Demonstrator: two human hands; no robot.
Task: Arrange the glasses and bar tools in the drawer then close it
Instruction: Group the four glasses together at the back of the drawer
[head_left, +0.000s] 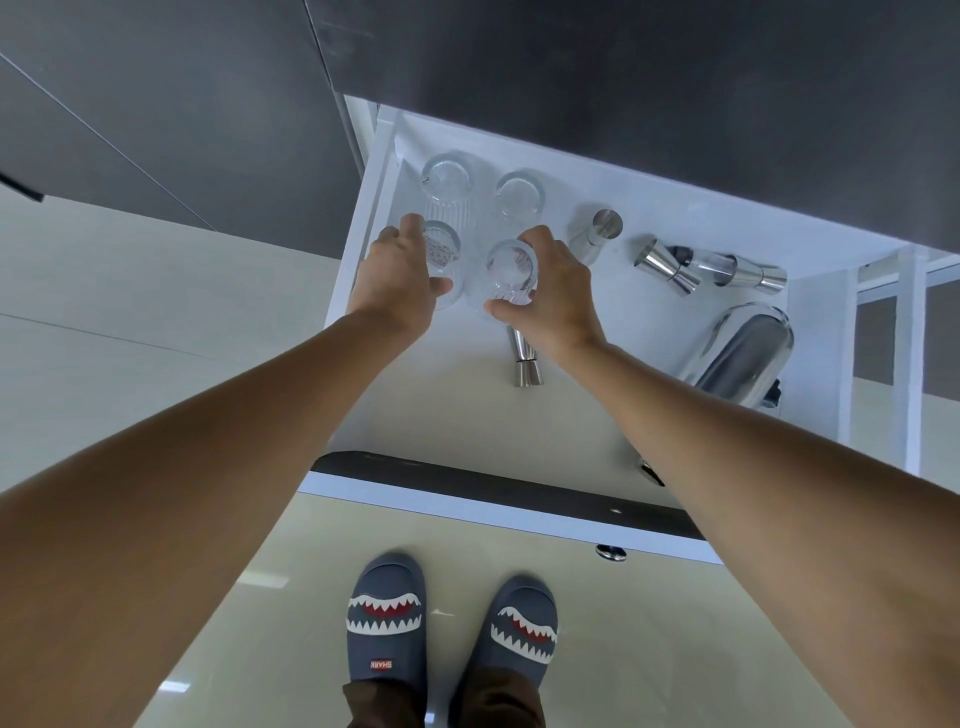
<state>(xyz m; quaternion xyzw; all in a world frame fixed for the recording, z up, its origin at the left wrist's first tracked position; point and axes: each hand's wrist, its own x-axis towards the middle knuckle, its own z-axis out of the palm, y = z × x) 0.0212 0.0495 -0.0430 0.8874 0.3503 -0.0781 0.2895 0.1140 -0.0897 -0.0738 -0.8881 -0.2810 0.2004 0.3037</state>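
A white drawer (415, 415) stands pulled out below a dark counter. At its left stand clear ribbed glasses in two rows: two at the back (448, 179) (519, 195) and two in front. My left hand (400, 280) grips the front left glass (441, 247). My right hand (550, 291) grips the front right glass (511, 270). A steel jigger (524, 358) lies just under my right wrist. More steel tools lie to the right: a small cylinder (597, 231), a second jigger (667, 267), a pourer and cup (748, 273), and a large shaker (743, 358).
The drawer's dark front edge (493, 488) runs across below my arms, with a round knob (610, 552). White rails (909, 364) frame the drawer's right side. Dark cabinet fronts (182, 104) fill the top. My feet in shark slippers (387, 618) stand on a glossy cream floor.
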